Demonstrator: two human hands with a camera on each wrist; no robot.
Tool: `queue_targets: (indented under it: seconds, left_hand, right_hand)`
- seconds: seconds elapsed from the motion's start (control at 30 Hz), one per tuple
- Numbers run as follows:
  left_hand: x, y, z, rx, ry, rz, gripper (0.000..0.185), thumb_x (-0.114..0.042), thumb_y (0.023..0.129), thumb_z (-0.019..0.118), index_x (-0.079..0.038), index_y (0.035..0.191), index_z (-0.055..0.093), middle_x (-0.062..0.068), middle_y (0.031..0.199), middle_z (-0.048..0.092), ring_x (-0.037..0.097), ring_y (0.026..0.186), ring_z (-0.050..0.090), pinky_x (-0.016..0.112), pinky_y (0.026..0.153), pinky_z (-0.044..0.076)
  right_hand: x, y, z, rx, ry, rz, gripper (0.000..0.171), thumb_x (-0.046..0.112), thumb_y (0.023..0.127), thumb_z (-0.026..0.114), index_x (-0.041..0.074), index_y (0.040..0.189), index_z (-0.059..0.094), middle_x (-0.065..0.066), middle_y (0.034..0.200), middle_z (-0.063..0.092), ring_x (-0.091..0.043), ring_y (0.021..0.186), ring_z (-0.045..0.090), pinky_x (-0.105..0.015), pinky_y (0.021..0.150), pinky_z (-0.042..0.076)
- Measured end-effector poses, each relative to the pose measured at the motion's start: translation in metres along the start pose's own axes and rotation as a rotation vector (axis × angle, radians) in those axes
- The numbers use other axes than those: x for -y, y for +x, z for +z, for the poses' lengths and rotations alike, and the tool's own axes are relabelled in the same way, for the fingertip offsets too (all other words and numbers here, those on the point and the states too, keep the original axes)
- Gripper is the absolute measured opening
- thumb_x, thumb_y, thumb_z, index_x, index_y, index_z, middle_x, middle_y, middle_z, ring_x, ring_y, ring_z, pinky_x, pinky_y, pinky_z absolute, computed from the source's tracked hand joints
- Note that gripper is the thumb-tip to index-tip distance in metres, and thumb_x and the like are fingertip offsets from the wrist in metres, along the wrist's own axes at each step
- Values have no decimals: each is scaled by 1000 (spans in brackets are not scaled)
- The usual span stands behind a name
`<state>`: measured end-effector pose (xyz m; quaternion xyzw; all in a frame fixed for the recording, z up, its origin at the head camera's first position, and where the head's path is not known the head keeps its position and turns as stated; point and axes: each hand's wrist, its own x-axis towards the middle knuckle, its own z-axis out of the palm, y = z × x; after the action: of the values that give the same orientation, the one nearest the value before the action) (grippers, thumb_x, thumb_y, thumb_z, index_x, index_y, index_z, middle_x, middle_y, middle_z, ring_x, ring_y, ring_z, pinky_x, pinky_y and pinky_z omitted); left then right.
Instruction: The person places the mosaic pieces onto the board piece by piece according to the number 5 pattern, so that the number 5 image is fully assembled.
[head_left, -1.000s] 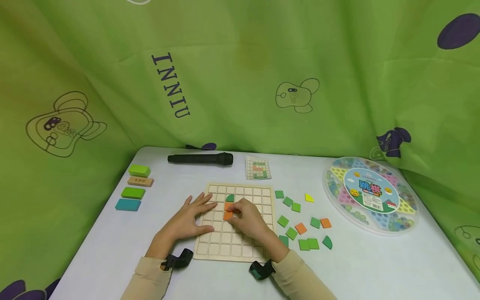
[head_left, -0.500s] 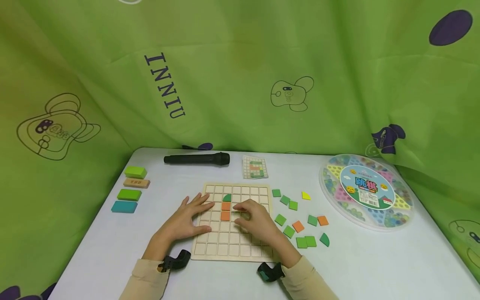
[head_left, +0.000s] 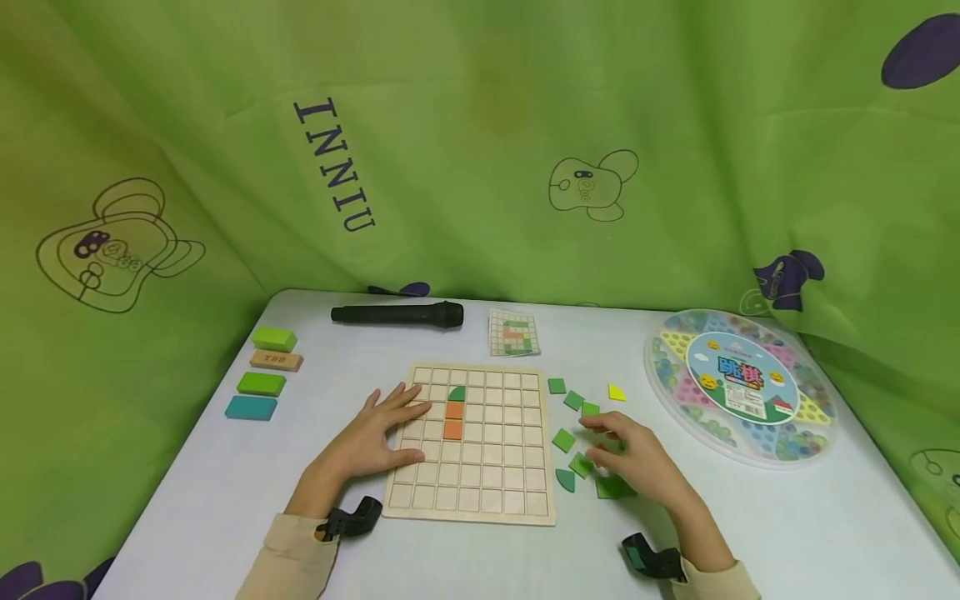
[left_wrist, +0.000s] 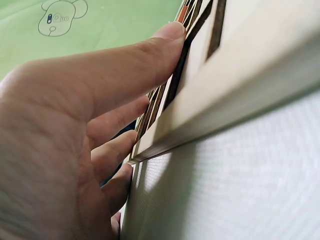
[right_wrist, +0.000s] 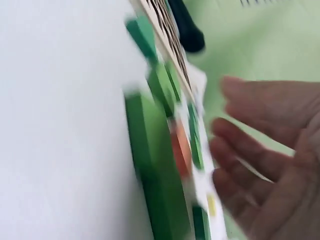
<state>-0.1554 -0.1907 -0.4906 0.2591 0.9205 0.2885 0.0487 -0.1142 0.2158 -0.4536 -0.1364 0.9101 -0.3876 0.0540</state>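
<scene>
My left hand (head_left: 375, 429) rests with spread fingers on the left edge of a wooden grid board (head_left: 502, 477); in the left wrist view its thumb (left_wrist: 145, 60) lies along the rim. On the board a green quarter-circle tile (head_left: 457, 393) sits above two orange square tiles (head_left: 453, 430), stacked in one column. Right of the board, my right hand (head_left: 637, 458) hovers over loose tiles, fingers loosely bent and apart, holding nothing. Around it lie green square tiles (head_left: 564, 440) and a dark green quarter-circle (head_left: 566, 481). An orange tile (right_wrist: 181, 150) shows beneath it in the right wrist view.
A printed pattern card (head_left: 513, 333) and a black microphone (head_left: 397, 315) lie behind the board. Several wooden blocks (head_left: 261, 383) line the left side. A round Chinese checkers set (head_left: 675, 408) stands at right, with a yellow quarter-circle tile (head_left: 617, 392) nearby.
My right hand has let go of the orange tile on the board and moved right, over the loose tiles. My left hand stays on the board's edge.
</scene>
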Motion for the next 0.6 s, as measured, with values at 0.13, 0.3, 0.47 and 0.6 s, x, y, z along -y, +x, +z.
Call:
queue_targets:
  seconds: [0.13, 0.3, 0.47, 0.6]
  left_hand:
    - [0, 1, 0, 7, -1, -5, 78, -55, 74, 72, -20, 140, 49, 4, 155, 30, 29, 145, 20, 55, 118, 5]
    - [0, 2, 0, 4, 9, 2, 78, -55, 75, 71, -20, 141, 48, 4, 155, 30, 30, 145, 20, 56, 118, 5]
    - [-1, 2, -1, 6, 10, 2, 78, -54, 75, 71, -20, 141, 47, 4, 155, 29, 30, 145, 20, 56, 118, 4]
    - [-1, 1, -2, 17, 8, -7, 78, -54, 75, 71, -20, 141, 47, 4, 155, 29, 30, 145, 19, 56, 118, 4]
  right_hand:
    - [-16, -8, -10, 65, -35, 19, 34, 20, 86, 69, 14, 119, 64, -1, 120, 63, -26, 113, 58, -41, 94, 50]
    - [-25, -8, -10, 73, -97, -49, 30, 4, 84, 69, 17, 111, 67, 4, 115, 60, -24, 113, 56, -40, 95, 50]
    - [-25, -6, -8, 28, -142, -63, 25, 3, 81, 70, 17, 102, 70, 8, 108, 61, -17, 106, 58, -35, 91, 52]
    - [-21, -6, -5, -4, -156, -25, 23, 8, 81, 73, 16, 102, 69, 7, 104, 64, -16, 101, 60, -36, 87, 52]
